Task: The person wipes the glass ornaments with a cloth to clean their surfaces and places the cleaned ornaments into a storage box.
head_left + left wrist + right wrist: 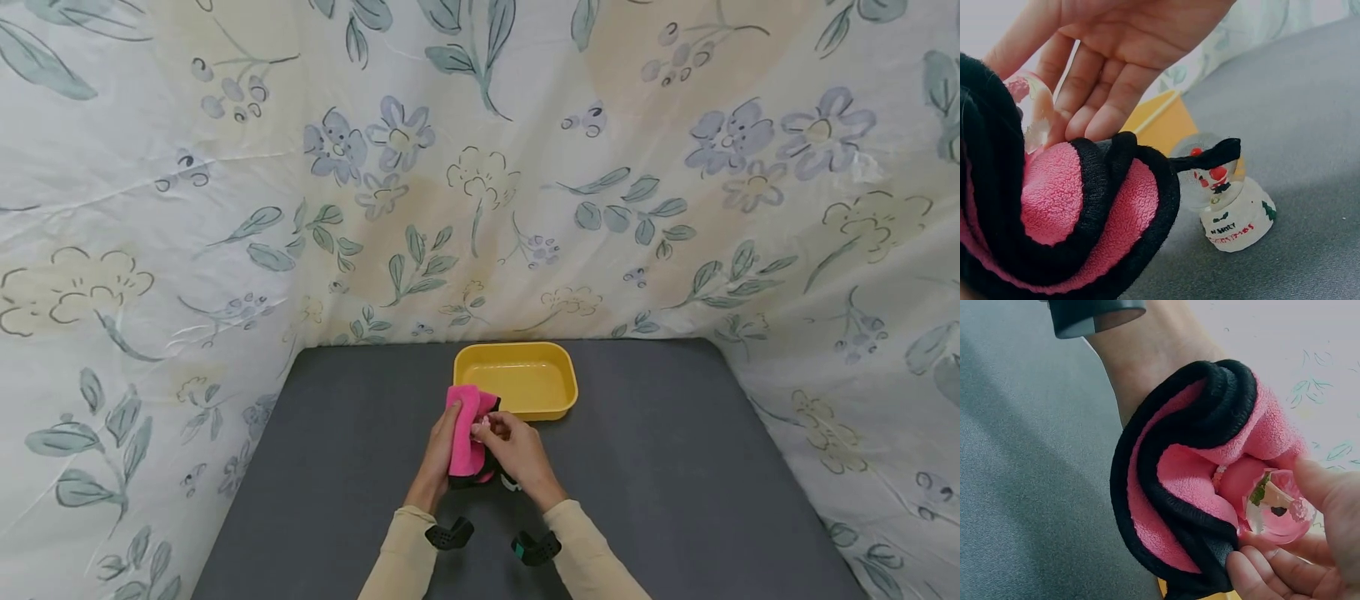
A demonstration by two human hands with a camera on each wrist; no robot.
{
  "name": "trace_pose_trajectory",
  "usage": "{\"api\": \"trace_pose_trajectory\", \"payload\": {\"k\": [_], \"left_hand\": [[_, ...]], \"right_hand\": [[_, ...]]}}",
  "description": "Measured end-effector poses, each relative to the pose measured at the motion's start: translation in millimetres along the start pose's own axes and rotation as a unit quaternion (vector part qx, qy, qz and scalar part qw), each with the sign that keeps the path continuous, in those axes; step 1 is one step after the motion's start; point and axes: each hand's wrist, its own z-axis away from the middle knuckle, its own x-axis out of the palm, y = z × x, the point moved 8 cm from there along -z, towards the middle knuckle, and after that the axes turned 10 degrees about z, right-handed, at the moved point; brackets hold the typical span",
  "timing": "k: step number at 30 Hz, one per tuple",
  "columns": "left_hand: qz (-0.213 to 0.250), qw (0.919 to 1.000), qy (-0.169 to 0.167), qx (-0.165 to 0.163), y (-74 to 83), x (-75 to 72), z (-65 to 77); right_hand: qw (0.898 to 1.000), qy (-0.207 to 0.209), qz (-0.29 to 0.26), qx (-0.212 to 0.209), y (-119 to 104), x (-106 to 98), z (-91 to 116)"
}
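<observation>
My left hand (438, 450) grips a folded pink cloth (467, 425) with black edging; in the right wrist view the cloth (1197, 462) hides most of that hand. My right hand (517, 450) holds a small clear globe (1282, 509) against the cloth's folds, its fingers and thumb around it. Bits of pink and green show inside the globe, and its lower part is tucked in the cloth. A snow globe (1235, 219) with a white base and a red figure inside stands on the table, just beyond the cloth in the left wrist view.
A yellow tray (555, 408) sits at the back of the grey table (645, 483), just past the hands. Floral fabric (480, 250) hangs behind the table and along both sides. Black bands (536, 548) are worn on both wrists.
</observation>
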Motion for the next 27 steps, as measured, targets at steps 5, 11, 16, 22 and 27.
{"api": "trace_pose_trajectory", "payload": {"k": [5, 11, 16, 22, 27], "left_hand": [[0.005, 1.0, 0.002, 0.001, 0.0, -0.1, 1.1], [0.001, 1.0, 0.002, 0.004, -0.7, 0.9, 0.9], [0.0, 1.0, 0.005, 0.004, -1.1, 1.0, 0.4], [0.004, 1.0, 0.005, 0.004, -1.5, 0.3, -0.7], [0.011, 0.9999, 0.001, 0.004, -1.9, -0.1, -1.4]], "right_hand": [[1.0, -0.005, 0.006, -0.015, -0.9, 0.8, -0.3], [1.0, -0.003, 0.004, -0.029, -2.2, -0.6, 0.4], [0.999, -0.006, 0.008, -0.037, -3.0, 0.0, 1.4], [0.999, -0.007, 0.008, -0.041, -4.0, 0.0, 1.6], [0.999, -0.009, 0.006, -0.048, -5.3, 0.0, 1.1]]}}
